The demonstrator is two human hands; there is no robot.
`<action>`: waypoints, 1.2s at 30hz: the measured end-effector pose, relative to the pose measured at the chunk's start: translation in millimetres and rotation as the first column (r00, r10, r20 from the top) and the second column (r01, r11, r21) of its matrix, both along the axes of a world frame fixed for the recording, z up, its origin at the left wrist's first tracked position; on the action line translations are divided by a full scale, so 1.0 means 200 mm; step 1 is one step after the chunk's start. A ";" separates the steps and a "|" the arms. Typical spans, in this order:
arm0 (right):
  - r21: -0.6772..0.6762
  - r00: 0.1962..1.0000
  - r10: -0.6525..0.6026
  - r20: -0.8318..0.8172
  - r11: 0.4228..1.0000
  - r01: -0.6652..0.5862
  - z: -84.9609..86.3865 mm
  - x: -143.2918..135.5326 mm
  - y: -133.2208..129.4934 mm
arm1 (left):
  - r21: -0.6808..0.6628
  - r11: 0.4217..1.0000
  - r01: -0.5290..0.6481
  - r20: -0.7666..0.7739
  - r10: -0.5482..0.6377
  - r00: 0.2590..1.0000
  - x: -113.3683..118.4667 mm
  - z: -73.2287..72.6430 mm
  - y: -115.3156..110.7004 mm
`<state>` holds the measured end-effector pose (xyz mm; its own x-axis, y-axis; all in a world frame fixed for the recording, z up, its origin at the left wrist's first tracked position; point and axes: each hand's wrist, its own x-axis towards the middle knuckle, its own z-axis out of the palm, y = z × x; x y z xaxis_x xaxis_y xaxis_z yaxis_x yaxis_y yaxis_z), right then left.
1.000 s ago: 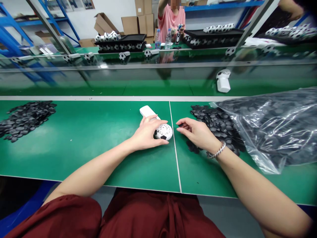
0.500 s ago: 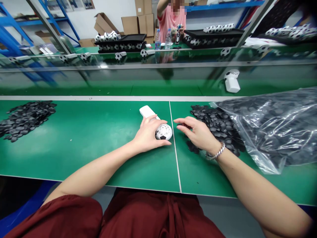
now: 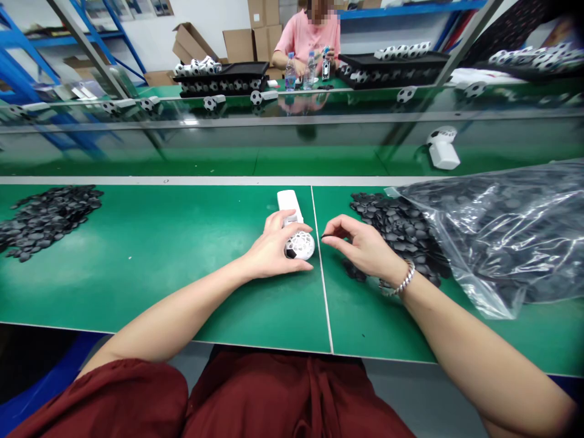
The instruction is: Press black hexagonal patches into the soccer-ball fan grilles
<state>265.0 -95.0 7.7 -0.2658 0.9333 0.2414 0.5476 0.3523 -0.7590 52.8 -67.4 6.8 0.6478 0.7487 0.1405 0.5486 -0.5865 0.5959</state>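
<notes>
My left hand [image 3: 274, 246] curls around a white soccer-ball-patterned device [image 3: 300, 246], thumb at the near side and fingers at the far side. Its round head has an open lattice with a black patch at the left, and its white handle points away from me. Just right of it, across the white seam line, my right hand [image 3: 360, 243] pinches a small black piece [image 3: 325, 236] between thumb and fingertips. Behind that hand lies a pile of black pieces [image 3: 401, 228], partly hidden by it.
A clear plastic bag [image 3: 515, 237] full of black pieces lies at right. Another black pile [image 3: 50, 219] is at far left. Beyond the ledge, a belt [image 3: 205, 158] carries a similar device [image 3: 443, 148]. A co-worker [image 3: 310, 45] sits opposite, near black trays [image 3: 223, 85] and water bottles [image 3: 290, 74].
The device in my left hand has turned, its handle now pointing more straight away. My right fingertips have shifted slightly, showing the black piece. Devices on the near belt moved right, far ones left.
</notes>
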 end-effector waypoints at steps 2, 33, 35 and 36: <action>0.023 0.999 0.008 0.033 1.000 -0.009 0.01 0.00 0.00 | 0.016 1.000 -0.002 0.000 0.002 1.000 0.00 0.00 0.00; -0.054 0.994 0.111 -0.009 0.992 -0.112 0.00 -0.09 -0.06 | -0.097 0.988 0.117 0.077 -0.110 0.991 0.00 0.01 0.00; -0.064 0.996 0.089 -0.028 0.994 -0.091 -0.01 -0.10 -0.06 | -0.113 0.988 0.110 0.090 -0.100 0.991 0.00 0.01 0.00; -0.058 0.996 0.087 -0.035 0.994 -0.089 -0.02 -0.10 -0.06 | -0.122 0.987 0.106 0.093 -0.095 0.991 0.00 0.01 0.00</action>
<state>245.5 -106.9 4.6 -0.3407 0.9195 0.1959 0.4913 0.3518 -0.7968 53.7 -67.4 9.5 0.7099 0.6960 0.1078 0.4339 -0.5527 0.7115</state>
